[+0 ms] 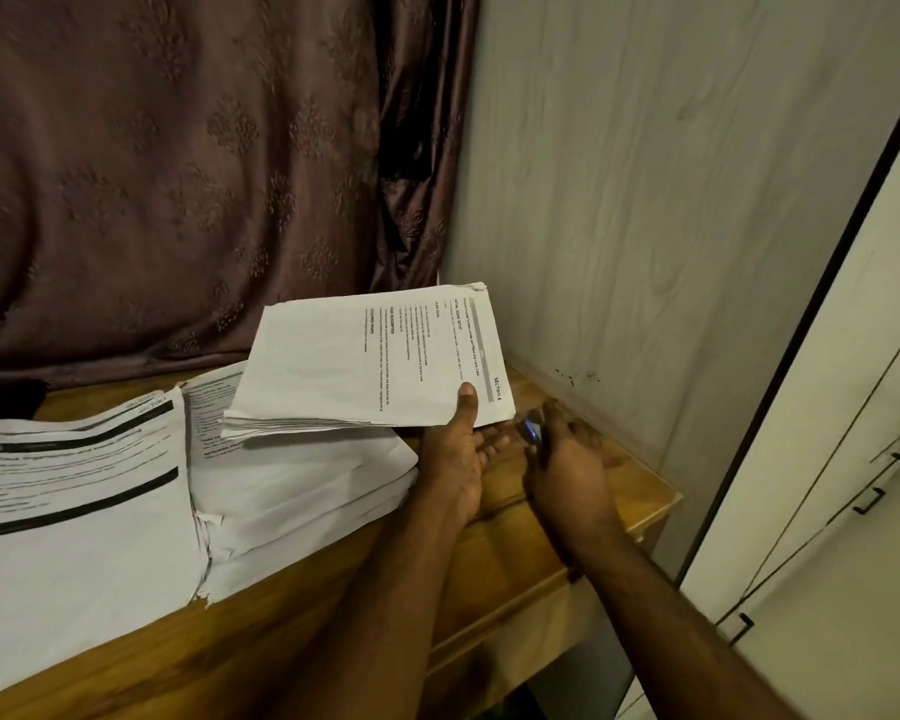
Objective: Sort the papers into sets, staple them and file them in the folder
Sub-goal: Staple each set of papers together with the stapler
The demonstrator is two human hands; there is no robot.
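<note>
Holding set: my left hand (pixel 453 459) pinches paper set (pixel 370 361) mid-frame, corner exposed for stapling.
Right grip: right hand (pixel 567 459) curled round stapler (pixel 532 431).

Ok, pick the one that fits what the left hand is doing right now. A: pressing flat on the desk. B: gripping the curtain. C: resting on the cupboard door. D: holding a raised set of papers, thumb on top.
D: the left hand holds the set of papers raised above the desk, thumb on the top sheet.
</note>
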